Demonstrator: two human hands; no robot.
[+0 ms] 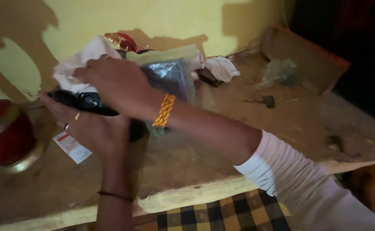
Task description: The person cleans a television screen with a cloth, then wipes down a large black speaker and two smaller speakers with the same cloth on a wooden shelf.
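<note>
My left hand (91, 126), with rings on two fingers, cups the near side of a black rounded object (87, 102) that rests on the worn wooden shelf (204, 145). My right hand (119, 83), a yellow beaded band at the wrist, lies flat on top of the pile, pressing on a white cloth (78, 64) that covers the black object. Right behind it sits a clear plastic bag with dark contents (170, 75). Whether the right fingers grip the cloth is hidden.
A red and gold rounded vessel (3, 132) stands at the left. A small card (72, 147) lies under my left hand. More white cloth (221, 67), a small dark key-like piece (266, 101) and a leaning brown board (307, 57) lie to the right. A yellow wall stands behind.
</note>
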